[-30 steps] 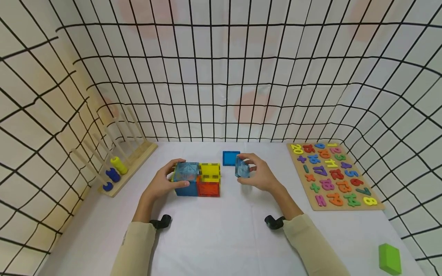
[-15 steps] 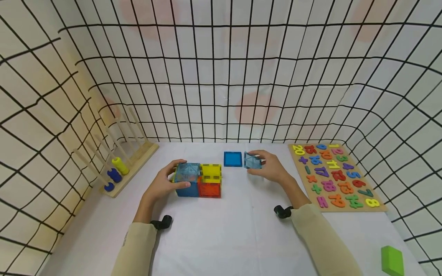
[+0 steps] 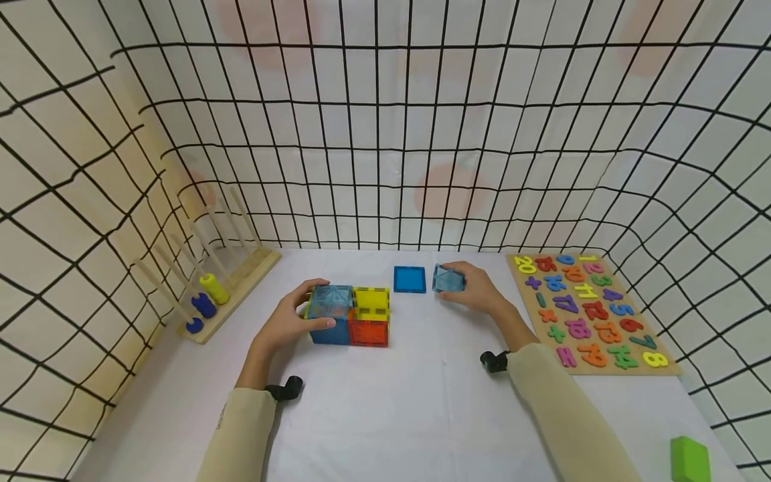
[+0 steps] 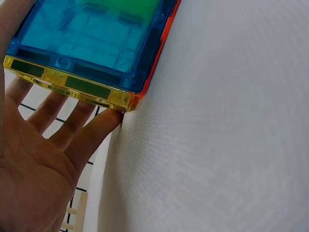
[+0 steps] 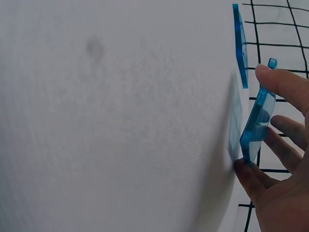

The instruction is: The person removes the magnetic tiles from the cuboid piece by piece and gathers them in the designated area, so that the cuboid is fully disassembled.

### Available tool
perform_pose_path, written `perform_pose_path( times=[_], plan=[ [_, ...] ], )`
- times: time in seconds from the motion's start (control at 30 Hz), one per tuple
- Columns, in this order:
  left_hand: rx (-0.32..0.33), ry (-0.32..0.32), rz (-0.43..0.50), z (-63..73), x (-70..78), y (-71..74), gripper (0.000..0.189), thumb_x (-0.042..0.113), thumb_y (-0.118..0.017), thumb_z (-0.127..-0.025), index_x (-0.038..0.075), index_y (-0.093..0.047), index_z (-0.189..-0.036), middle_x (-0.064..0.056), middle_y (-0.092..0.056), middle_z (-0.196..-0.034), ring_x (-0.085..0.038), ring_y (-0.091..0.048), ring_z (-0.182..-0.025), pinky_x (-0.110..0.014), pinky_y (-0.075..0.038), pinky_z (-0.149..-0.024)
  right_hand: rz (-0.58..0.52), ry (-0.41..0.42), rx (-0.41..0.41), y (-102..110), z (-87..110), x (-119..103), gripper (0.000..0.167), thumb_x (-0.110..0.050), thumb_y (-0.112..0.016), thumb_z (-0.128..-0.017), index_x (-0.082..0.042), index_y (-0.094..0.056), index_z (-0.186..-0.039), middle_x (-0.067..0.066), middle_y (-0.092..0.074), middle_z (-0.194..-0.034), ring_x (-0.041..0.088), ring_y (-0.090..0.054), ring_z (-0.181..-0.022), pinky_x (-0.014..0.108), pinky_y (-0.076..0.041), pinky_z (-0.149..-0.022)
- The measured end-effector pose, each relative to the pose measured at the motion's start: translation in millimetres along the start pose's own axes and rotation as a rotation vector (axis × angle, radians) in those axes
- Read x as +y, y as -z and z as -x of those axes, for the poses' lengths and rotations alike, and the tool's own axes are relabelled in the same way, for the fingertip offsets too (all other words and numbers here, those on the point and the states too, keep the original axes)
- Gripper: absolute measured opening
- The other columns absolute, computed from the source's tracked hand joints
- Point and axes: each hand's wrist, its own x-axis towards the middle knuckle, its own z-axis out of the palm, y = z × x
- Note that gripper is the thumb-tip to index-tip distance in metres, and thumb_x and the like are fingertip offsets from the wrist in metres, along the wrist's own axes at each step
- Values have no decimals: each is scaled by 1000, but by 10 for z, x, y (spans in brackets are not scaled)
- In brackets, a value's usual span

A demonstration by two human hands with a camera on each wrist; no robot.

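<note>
My left hand (image 3: 288, 321) grips the left end of a box (image 3: 369, 333) built from magnetic tiles, with its thumb along the blue front and its fingers round the left and back. The box has blue, red and yellow walls; a pale blue see-through tile (image 3: 332, 298) covers its left half, and the right half is open on top. In the left wrist view the fingers spread under the yellow wall (image 4: 87, 87). My right hand (image 3: 480, 289) pinches a pale blue magnetic tile (image 5: 258, 118) by its edges, tilted close over the table. Left of it lies a darker blue tile (image 3: 409, 280).
A wooden peg rack (image 3: 241, 284) with blue and yellow pieces stands at the left. At the right lies a number puzzle board (image 3: 602, 372). A green block (image 3: 689, 459) is at the front right corner. Black wire mesh (image 3: 385, 167) surrounds the white table.
My right hand has moved right with the pale blue tile, from beside the darker tile's right edge to a short gap away, and turned it flatter. The left hand stays on the box.
</note>
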Motion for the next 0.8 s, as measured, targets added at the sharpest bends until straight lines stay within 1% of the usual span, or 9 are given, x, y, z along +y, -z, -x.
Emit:
perform_pose_path(
  times=[0.13,0.27,0.37,0.53,0.63,0.8],
  plan=[
    [2,2,4,-3,-3,8,81,39,-90,-79,34,-48,-148,6,-47,-154,-37,-37,-146,-66,-42,-111,21,-13,-9,-28,-66,41,74,-31,-79,-89,-10,-48,-152,20,-45,-158,43,-41,-146,64,-33,-119],
    [-3,2,7,-1,-3,6,80,37,-90,-80,35,-48,-148,5,-47,-155,-37,-37,-146,-66,-42,-111,30,-30,-24,-53,-113,69,73,-29,-79,-89,-8,-48,-152,20,-42,-159,44,-36,-149,63,-29,-121],
    [-8,5,10,-2,3,2,82,34,-90,-81,32,-46,-150,4,-46,-156,-38,-36,-147,-67,-40,-111,46,-25,-33,-73,-144,88,72,-28,-79,-90,-7,-48,-151,21,-41,-160,44,-34,-150,63,-27,-122],
    [-8,19,22,-9,7,-4,83,29,-89,-81,27,-45,-152,-1,-44,-158,-41,-35,-147,-68,-38,-113,69,-12,-62,-120,-190,99,69,-27,-75,-92,-4,-48,-151,23,-40,-160,46,-32,-150,64,-26,-122],
    [-12,26,30,-11,13,-12,83,27,-89,-81,26,-45,-152,-3,-43,-159,-41,-34,-148,-68,-38,-113,67,-25,-78,-129,-193,88,67,-25,-73,-93,-4,-48,-151,23,-38,-161,46,-30,-151,64,-24,-123],
    [-10,26,35,-2,24,-10,82,30,-90,-81,32,-46,-150,2,-44,-158,-39,-34,-148,-66,-39,-113,76,-41,-91,-122,-188,69,66,-22,-69,-94,-5,-46,-153,21,-35,-163,45,-28,-152,64,-23,-123]
  ],
)
